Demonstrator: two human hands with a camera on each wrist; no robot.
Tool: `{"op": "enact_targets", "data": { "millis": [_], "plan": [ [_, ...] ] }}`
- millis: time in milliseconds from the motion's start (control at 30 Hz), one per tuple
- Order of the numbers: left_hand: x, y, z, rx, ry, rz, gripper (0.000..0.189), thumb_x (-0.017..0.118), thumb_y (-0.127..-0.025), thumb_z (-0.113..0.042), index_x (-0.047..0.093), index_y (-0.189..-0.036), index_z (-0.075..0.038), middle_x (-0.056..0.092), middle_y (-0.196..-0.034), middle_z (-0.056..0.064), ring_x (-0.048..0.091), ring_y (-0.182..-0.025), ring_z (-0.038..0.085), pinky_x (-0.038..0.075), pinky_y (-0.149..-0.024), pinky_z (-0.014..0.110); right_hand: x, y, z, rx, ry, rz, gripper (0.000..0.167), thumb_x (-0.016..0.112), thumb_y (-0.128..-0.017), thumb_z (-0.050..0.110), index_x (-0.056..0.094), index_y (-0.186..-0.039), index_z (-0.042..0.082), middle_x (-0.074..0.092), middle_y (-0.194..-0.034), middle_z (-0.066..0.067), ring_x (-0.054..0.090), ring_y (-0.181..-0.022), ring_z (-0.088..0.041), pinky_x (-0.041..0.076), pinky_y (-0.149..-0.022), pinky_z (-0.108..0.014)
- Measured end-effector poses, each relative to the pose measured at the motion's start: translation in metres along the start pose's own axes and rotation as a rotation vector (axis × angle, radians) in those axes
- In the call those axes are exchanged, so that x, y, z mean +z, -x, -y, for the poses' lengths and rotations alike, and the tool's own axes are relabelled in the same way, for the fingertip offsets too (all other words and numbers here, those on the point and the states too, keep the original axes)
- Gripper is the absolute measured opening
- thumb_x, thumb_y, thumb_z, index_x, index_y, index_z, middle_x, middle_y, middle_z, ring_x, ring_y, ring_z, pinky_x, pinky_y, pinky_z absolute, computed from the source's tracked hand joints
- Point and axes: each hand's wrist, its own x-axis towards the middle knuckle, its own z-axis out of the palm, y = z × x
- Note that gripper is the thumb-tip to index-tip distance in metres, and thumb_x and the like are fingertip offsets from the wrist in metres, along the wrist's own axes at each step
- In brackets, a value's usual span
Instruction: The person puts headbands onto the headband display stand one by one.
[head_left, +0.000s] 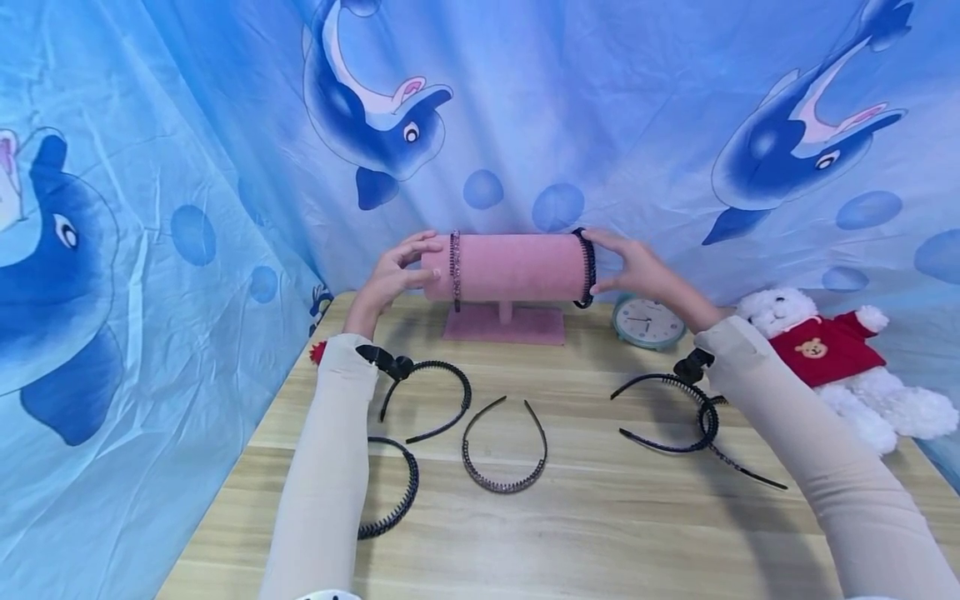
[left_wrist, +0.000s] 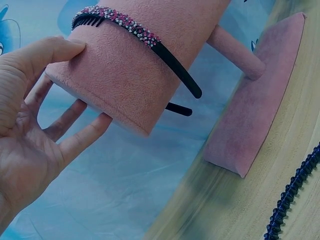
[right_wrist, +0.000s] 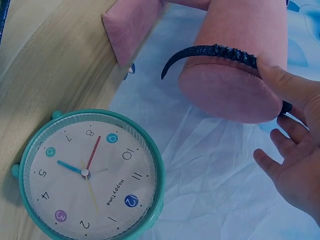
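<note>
A pink plush headband stand (head_left: 517,267), a horizontal cylinder on a post and flat base, stands at the back of the table. My left hand (head_left: 390,273) holds its left end, the thumb on the curved surface and the fingers at the end. Just inward of that hand sits a headband with pink and silver stones (left_wrist: 125,22), around the cylinder. At the opposite end, my right hand (head_left: 637,265) grips a dark braided-looking headband (right_wrist: 225,52) that goes around the cylinder near its rim. The thumb presses on this band; part of the fingers' contact behind it is hidden.
Several headbands lie on the wooden table: a stone-set one (head_left: 504,486) in the middle, dark ones (head_left: 467,387) at left and an overlapping pair (head_left: 708,421) at right. A teal clock (head_left: 648,321) and white teddy bear (head_left: 832,350) are at right. A blue dolphin curtain hangs behind.
</note>
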Motion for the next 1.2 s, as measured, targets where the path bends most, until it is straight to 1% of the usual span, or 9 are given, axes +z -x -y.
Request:
{"op": "enact_targets", "data": {
  "millis": [33, 133, 200, 333, 500, 633, 800, 1000, 1200],
  "plan": [
    [0.0, 0.0, 0.0, -0.001, 0.0, 0.001, 0.052, 0.074, -0.087, 0.001, 0.06, -0.138, -0.002, 0.035, -0.165, -0.003, 0.041, -0.147, 0.029, 0.059, -0.099, 0.033, 0.0, 0.0, 0.0, 0.002, 0.01, 0.0, 0.101, 0.084, -0.079, -0.001, 0.029, -0.161, 0.018, 0.019, -0.171, -0.012, 0.019, -0.156, -0.04, 0.035, -0.12, -0.062],
    [0.001, -0.001, 0.0, 0.001, 0.003, 0.0, 0.053, 0.074, -0.087, 0.001, 0.06, -0.138, -0.002, 0.035, -0.165, -0.002, 0.041, -0.147, 0.03, 0.059, -0.098, 0.033, 0.001, -0.002, 0.001, 0.003, 0.027, 0.011, 0.104, 0.084, -0.077, -0.003, 0.027, -0.162, 0.017, 0.016, -0.171, -0.011, 0.008, -0.159, -0.033, 0.029, -0.123, -0.061],
    [0.001, -0.001, 0.0, 0.005, -0.002, 0.002, 0.053, 0.074, -0.087, 0.001, 0.06, -0.138, -0.002, 0.035, -0.165, -0.002, 0.041, -0.147, 0.029, 0.059, -0.098, 0.032, 0.002, -0.002, 0.001, 0.001, 0.046, 0.015, 0.105, 0.084, -0.077, -0.004, 0.027, -0.162, 0.016, 0.015, -0.172, -0.011, 0.007, -0.16, -0.032, 0.028, -0.124, -0.061],
    [0.0, 0.0, 0.001, 0.006, -0.012, 0.007, 0.053, 0.074, -0.088, 0.0, 0.059, -0.138, -0.002, 0.035, -0.165, -0.002, 0.04, -0.147, 0.029, 0.057, -0.102, 0.034, 0.006, -0.003, 0.003, -0.011, 0.068, 0.008, 0.106, 0.086, -0.075, -0.003, 0.027, -0.162, 0.014, 0.017, -0.171, -0.012, 0.008, -0.159, -0.034, 0.024, -0.125, -0.061],
    [0.0, 0.0, 0.0, -0.013, -0.025, 0.01, 0.053, 0.074, -0.088, -0.001, 0.059, -0.139, -0.003, 0.035, -0.165, -0.005, 0.039, -0.148, 0.028, 0.054, -0.107, 0.04, 0.01, -0.004, 0.006, -0.023, 0.104, -0.009, 0.105, 0.087, -0.076, 0.001, 0.028, -0.162, 0.014, 0.021, -0.17, -0.012, 0.011, -0.159, -0.034, 0.021, -0.127, -0.061],
    [0.0, -0.001, -0.002, -0.034, -0.009, 0.005, 0.053, 0.074, -0.088, 0.0, 0.06, -0.139, -0.005, 0.035, -0.165, -0.007, 0.038, -0.149, 0.027, 0.055, -0.106, 0.041, 0.013, -0.007, 0.009, -0.043, 0.116, -0.027, 0.103, 0.088, -0.076, 0.004, 0.029, -0.161, 0.014, 0.023, -0.169, -0.013, 0.014, -0.158, -0.035, 0.02, -0.127, -0.06],
    [-0.001, -0.002, -0.002, -0.042, -0.005, 0.0, 0.053, 0.075, -0.088, 0.0, 0.061, -0.138, -0.007, 0.035, -0.165, -0.007, 0.039, -0.148, 0.025, 0.055, -0.106, 0.043, 0.017, -0.014, 0.018, -0.069, 0.123, -0.025, 0.1, 0.087, -0.078, 0.005, 0.031, -0.16, 0.013, 0.025, -0.169, -0.014, 0.018, -0.157, -0.036, 0.02, -0.128, -0.058],
    [-0.001, -0.002, -0.002, -0.025, -0.011, 0.008, 0.054, 0.075, -0.087, 0.0, 0.06, -0.138, -0.005, 0.035, -0.165, -0.004, 0.038, -0.149, 0.028, 0.053, -0.108, 0.044, 0.026, -0.022, 0.024, -0.097, 0.153, -0.029, 0.1, 0.088, -0.078, 0.008, 0.032, -0.16, 0.012, 0.027, -0.168, -0.016, 0.022, -0.156, -0.037, 0.023, -0.128, -0.057],
    [0.0, -0.002, -0.002, -0.011, -0.022, 0.004, 0.053, 0.075, -0.088, 0.0, 0.059, -0.138, -0.002, 0.036, -0.165, -0.003, 0.038, -0.149, 0.028, 0.053, -0.109, 0.043, 0.031, -0.029, 0.033, -0.097, 0.19, -0.024, 0.099, 0.09, -0.076, 0.011, 0.034, -0.158, 0.012, 0.027, -0.167, -0.019, 0.023, -0.155, -0.039, 0.024, -0.126, -0.061]
  ]
}}
